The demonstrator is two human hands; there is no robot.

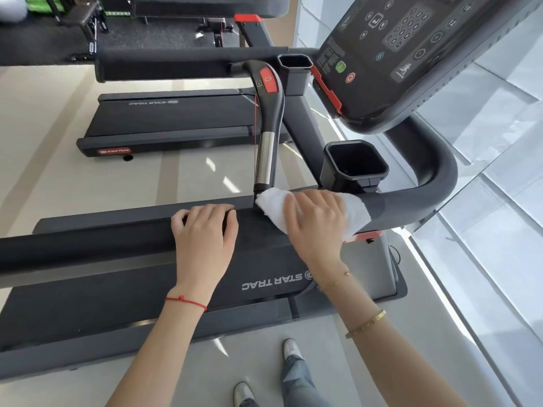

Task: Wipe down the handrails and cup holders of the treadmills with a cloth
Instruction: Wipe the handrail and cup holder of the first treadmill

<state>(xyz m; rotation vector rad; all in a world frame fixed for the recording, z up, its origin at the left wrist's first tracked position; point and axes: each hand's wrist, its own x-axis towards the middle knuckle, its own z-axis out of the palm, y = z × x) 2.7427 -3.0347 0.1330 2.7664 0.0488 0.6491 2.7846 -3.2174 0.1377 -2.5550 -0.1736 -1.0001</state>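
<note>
A black padded handrail (88, 248) of the near treadmill runs across the lower middle and curves up to the right. My left hand (202, 239) rests on top of it, fingers curled over the far edge. Just to the right, my right hand (316, 227) presses a white cloth (357, 211) flat against the rail where the centre bar joins. A black cup holder (355, 165) stands just beyond the cloth. A second cup holder (295, 69) sits farther back beside the console.
The centre handle (269, 124) with a chrome grip and red button slants from the far rail to the cloth. The console (411, 54) hangs at the upper right. A second treadmill (164, 121) lies beyond, a glass wall (499, 171) on the right, my shoes (291, 348) below.
</note>
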